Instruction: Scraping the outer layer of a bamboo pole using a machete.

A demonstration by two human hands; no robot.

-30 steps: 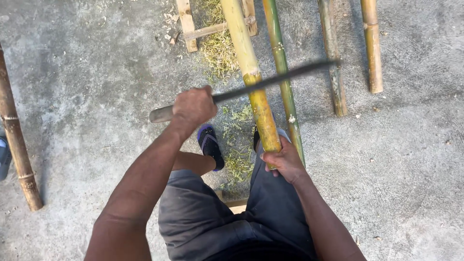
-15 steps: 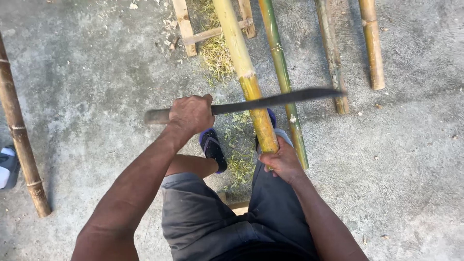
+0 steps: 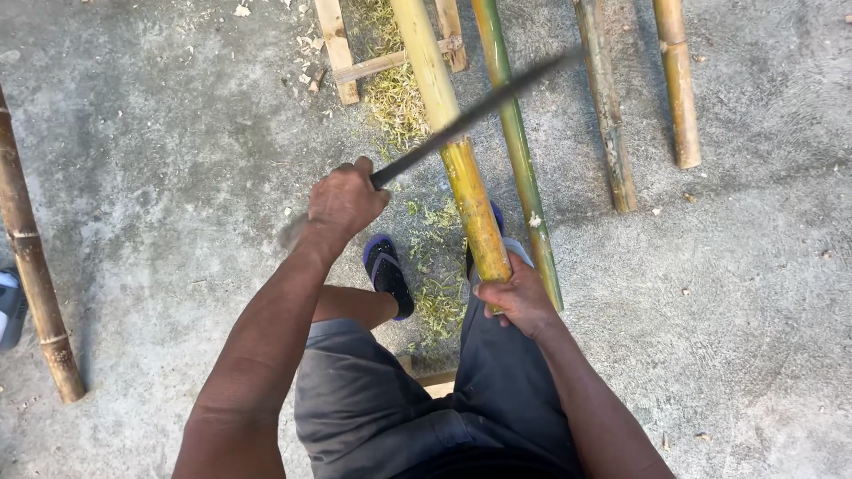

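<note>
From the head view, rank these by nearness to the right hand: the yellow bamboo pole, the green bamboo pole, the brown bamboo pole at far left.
1. Yellow bamboo pole: its near end sits in the right hand grip.
2. Green bamboo pole: just right of the hand.
3. Brown bamboo pole: far left edge, beyond the left hand.

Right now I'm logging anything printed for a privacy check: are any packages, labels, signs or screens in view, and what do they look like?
None in view: only bamboo poles, a long dark blade, a wooden frame and bare concrete floor. A grey-blue thing at the left edge is too cropped to identify.
</note>
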